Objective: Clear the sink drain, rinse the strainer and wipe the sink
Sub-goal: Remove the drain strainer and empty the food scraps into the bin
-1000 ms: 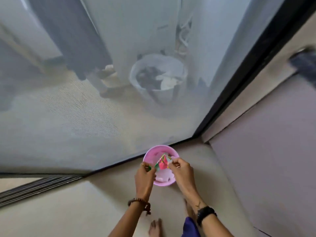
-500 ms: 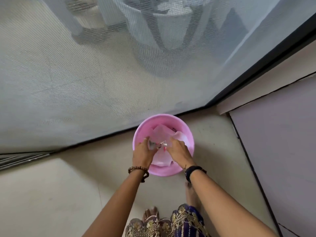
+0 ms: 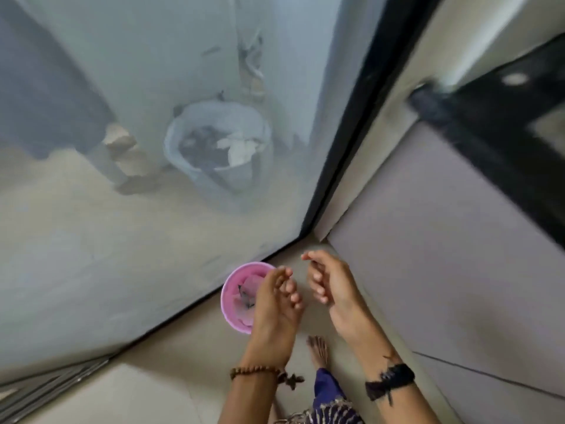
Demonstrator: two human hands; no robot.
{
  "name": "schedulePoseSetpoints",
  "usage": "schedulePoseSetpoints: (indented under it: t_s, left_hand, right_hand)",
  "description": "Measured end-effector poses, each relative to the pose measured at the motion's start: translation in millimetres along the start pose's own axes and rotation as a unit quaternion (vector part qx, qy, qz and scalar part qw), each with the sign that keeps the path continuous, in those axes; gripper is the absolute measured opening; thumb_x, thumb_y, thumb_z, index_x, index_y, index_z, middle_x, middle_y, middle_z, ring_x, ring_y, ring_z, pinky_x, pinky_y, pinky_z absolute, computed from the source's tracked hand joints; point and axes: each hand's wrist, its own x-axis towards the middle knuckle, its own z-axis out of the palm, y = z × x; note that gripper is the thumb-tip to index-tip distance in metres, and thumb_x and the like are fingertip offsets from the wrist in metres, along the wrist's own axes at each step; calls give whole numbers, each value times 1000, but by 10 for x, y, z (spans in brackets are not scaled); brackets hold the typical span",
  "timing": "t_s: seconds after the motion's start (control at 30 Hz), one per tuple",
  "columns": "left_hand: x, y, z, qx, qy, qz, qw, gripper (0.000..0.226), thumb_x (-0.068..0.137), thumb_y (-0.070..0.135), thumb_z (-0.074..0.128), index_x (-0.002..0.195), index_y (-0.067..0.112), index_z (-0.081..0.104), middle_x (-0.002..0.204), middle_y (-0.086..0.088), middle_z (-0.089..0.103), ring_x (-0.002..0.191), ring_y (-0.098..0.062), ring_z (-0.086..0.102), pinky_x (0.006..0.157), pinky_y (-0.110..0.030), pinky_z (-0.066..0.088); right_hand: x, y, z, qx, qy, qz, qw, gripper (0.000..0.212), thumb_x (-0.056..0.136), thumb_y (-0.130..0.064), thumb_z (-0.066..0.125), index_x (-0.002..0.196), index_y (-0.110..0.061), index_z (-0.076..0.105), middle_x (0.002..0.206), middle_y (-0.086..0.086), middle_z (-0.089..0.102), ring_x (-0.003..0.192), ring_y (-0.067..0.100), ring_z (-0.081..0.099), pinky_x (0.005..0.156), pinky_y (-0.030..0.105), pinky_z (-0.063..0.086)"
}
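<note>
floor corner: pink bin (image 3: 232,296) against door track, hands (image 3: 301,293) empty above.

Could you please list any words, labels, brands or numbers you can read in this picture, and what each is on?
None can be read: no lettering shows on the pink bin, on the scraps inside it, on the bin behind the mesh door or on the wall.

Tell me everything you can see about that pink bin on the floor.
The pink bin is small and round, plastic by its look, and stands upright on the pale tiled floor right against the dark bottom frame of the mesh screen door. Inside lie crumpled pale scraps and a few dark bits, too blurred to identify. The left hand hovers in front of its right part, hiding that side; no contact with the bin is visible.
</note>
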Motion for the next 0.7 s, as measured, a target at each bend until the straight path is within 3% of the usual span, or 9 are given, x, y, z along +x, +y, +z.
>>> schedulePoseSetpoints:
  t_s: [0.13, 0.27, 0.53, 0.6, 0.63, 0.7]
  left_hand:
    - [-715, -57, 1011, 45, -137, -48, 988, 28, 91, 15, 41, 63, 13, 47, 36, 6, 31, 28, -5, 28, 29, -14, 24]
    - [-1051, -298, 1857, 150, -226, -55, 961, 31, 90, 17, 40, 60, 16, 47, 33, 6, 28, 24, -4, 21, 27, -14, 17]
    - [-983, -1413, 3686, 342, -352, -59, 869, 45, 93, 19, 40, 49, 22, 50, 34, 8, 27, 25, -3, 19, 27, -15, 13]
    - [-768, -1809, 4195, 450, -337, -27, 827, 36, 92, 16, 41, 58, 18, 51, 30, 8, 29, 23, -2, 21, 27, -12, 13]
    - [-621, -1990, 4428, 522, -324, 15, 789, 31, 92, 14, 43, 63, 15, 53, 30, 7, 34, 25, -3, 26, 29, -12, 18]
    - [-289, -2298, 4774, 667, -305, 125, 668, 21, 89, 16, 51, 76, 7, 64, 50, -4, 58, 45, -11, 48, 45, -19, 36]
  right_hand:
    - [-874, -948, -394, 100, -13, -80, 992, 27, 91, -17, 41, 68, -13, 53, 38, -9, 29, 26, 2, 20, 28, 11, 14]
    - [-1421, -1644, -1027, 158, 2, -175, 972, 27, 93, -17, 37, 70, -12, 51, 37, -7, 28, 26, 1, 20, 27, 13, 15]
    - [-1640, -2751, -2727, 206, 131, -271, 931, 29, 94, -15, 35, 72, -13, 54, 34, -8, 26, 25, 0, 18, 27, 10, 12]
    - [-1436, -2939, -3270, 185, 201, -254, 928, 27, 94, -15, 36, 74, -13, 55, 33, -8, 27, 23, 0, 18, 27, 8, 12]
    - [-1307, -3002, -3538, 160, 242, -234, 928, 26, 94, -15, 38, 75, -13, 56, 33, -8, 28, 23, 0, 18, 27, 8, 12]
    - [-1045, -3050, -4044, 81, 318, -186, 926, 23, 91, -14, 44, 74, -15, 59, 38, -8, 33, 24, 1, 21, 27, 11, 14]
